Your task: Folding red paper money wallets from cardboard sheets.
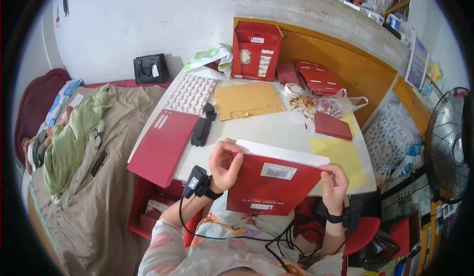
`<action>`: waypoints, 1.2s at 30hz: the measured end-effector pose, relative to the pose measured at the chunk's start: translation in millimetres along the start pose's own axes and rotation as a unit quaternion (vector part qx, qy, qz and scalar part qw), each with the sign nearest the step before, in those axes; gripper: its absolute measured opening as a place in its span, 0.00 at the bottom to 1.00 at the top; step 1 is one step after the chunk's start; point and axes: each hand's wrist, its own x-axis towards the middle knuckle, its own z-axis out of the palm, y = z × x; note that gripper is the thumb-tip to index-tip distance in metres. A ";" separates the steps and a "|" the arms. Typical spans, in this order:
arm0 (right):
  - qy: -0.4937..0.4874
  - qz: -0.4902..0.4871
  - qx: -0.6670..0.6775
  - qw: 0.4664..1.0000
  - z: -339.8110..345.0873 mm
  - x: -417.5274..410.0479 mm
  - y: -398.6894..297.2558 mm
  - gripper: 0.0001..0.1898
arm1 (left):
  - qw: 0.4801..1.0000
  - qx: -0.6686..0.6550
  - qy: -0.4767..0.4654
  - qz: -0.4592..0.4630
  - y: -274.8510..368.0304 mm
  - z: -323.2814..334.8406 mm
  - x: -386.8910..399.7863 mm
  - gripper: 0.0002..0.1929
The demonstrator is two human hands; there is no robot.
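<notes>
Both hands hold a flat red cardboard packet [274,183] above my lap at the table's near edge. My left hand [225,164] pinches its upper left corner between thumb and fingers. At the upper right corner, my right hand [334,181] has the same sort of pinch. A white flap [283,153] runs along the packet's far edge and stands out from it. The face towards me bears a barcode label [279,171] and printed writing upside down. Each wrist wears a black strapped device, the left one with a cable.
A white table [222,157] carries red card sheets [164,142], patterned paper [190,92], a tan board [248,100], a red display box [256,53] and yellow paper [337,157]. A fan [448,146] stands right. On the bed [122,164] at left, a person lies under a green cloth [70,157].
</notes>
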 end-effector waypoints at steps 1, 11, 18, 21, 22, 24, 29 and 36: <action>-0.001 -0.001 0.000 1.000 -0.6 -0.1 2.0 0.05 | 1.000 -0.008 0.009 -0.008 0.1 0.0 0.0 0.04; -0.027 -0.005 0.034 0.999 8.4 9.3 -7.4 0.08 | 1.000 -0.011 -0.004 -0.021 -6.6 -3.9 -0.4 0.05; -0.090 0.067 0.077 0.991 4.5 32.2 4.2 0.08 | 0.998 -0.015 -0.009 -0.053 -3.5 -2.9 0.7 0.05; -0.077 0.037 0.057 0.995 6.0 32.2 5.5 0.05 | 0.993 -0.055 -0.007 -0.106 8.5 4.5 6.5 0.05; -0.076 0.038 0.057 0.995 6.3 31.7 5.1 0.05 | 0.985 -0.089 -0.008 -0.146 12.6 6.7 10.3 0.05; -0.084 0.018 0.034 0.996 6.9 31.1 1.4 0.05 | 0.978 -0.062 -0.090 -0.179 14.5 -6.9 22.1 0.07; -0.132 -0.011 -0.001 0.991 10.3 30.7 -14.7 0.03 | 0.860 0.109 -0.428 -0.254 31.1 -14.5 62.4 0.20; -0.152 -0.035 0.007 0.988 9.5 22.1 -17.4 0.03 | 0.731 0.151 -0.587 -0.313 35.6 2.7 73.4 0.23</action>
